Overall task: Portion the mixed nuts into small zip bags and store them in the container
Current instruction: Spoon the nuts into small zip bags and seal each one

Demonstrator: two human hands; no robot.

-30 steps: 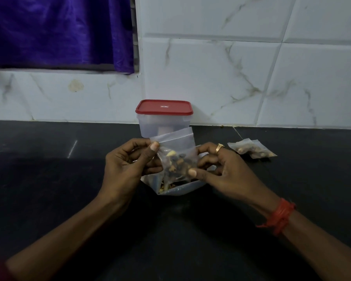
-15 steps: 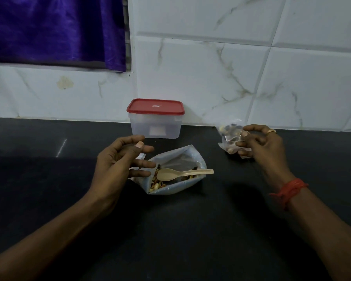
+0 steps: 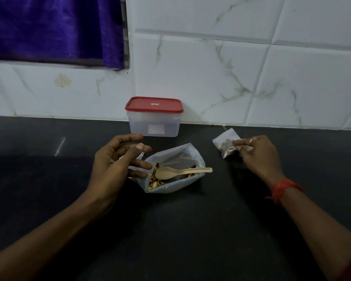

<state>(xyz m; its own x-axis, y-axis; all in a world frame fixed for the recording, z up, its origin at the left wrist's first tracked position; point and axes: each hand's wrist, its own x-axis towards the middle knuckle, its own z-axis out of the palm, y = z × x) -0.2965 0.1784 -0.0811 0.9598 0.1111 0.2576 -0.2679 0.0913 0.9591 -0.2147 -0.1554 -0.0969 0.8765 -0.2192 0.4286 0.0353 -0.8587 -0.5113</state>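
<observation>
- Tiled wall [image 3: 211, 67]: white with grey veining, rising beyond both hands.
- Countertop [image 3: 180, 230]: black and glossy, beneath both hands and forearms.
- Curtain [image 3: 49, 27]: purple, high on the wall above and beyond the left hand.
- Container [image 3: 154, 126]: translucent box, red lid [image 3: 154, 104] shut on it. It stands against the wall just beyond the left hand's fingertips.
- Large bag [image 3: 166, 186]: clear plastic with its mouth open, lying between the two hands with its edge by the left fingers. Mixed nuts [image 3: 153, 182] lie inside at the end nearest that hand.
- Left hand [image 3: 114, 165]: fingers loosely spread and bare of any load, at the large bag's edge. Contact with the plastic cannot be told.
- Right hand [image 3: 259, 153]: fingers bent over the small zip bag, gripping its end; thumb hidden.
- Spoon [image 3: 176, 173]: pale, bowl in the large bag close to the left fingertips, handle pointing toward the right hand.
- Small zip bag [image 3: 226, 142]: filled with nuts, low on the countertop at the right fingertips, free corner pointing toward the wall.
- Thread band [image 3: 282, 188]: red, around the right wrist.
- Ring [image 3: 251, 140]: on a right-hand finger.
</observation>
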